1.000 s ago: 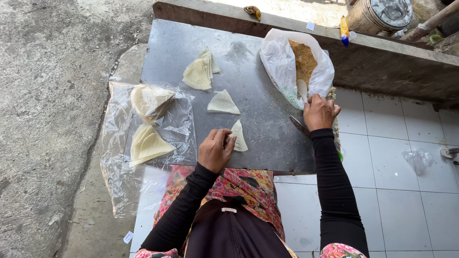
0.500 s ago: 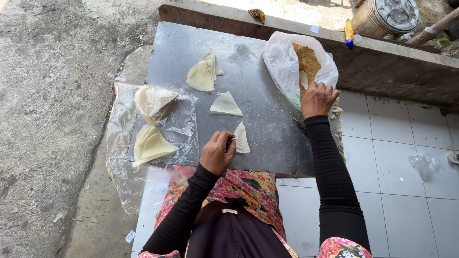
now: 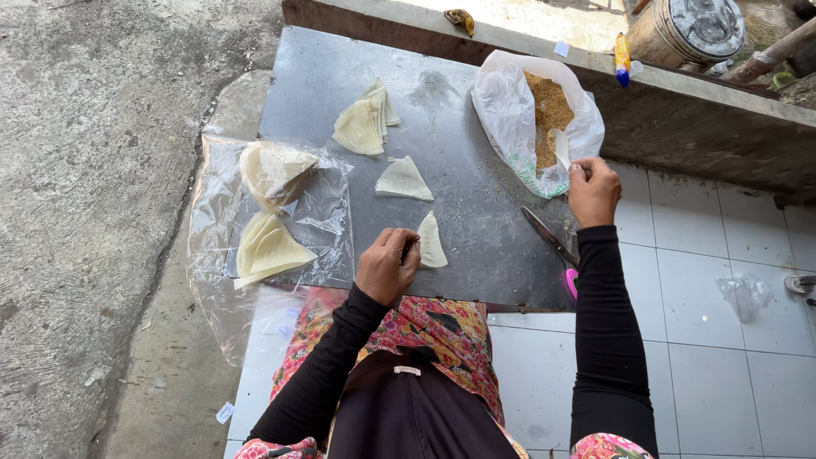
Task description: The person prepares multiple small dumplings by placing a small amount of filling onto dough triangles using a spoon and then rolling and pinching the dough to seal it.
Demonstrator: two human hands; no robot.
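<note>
Between both hands, scissors [image 3: 550, 238] on tray [image 3: 476, 178]

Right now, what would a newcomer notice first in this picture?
Probably the grey metal sheet in the middle, dotted with pale folded pastry wrappers. The left hand pinches one wrapper near the front edge. The right hand holds a white spoon in a plastic bag of brown crumbly filling.

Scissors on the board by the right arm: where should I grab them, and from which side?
Judging by the pose, take the scissors by the pink handle at the board's near edge, coming from the near side. The blades point up and left, away from you; the right hand is at the bag, its forearm beside the handle.
</note>
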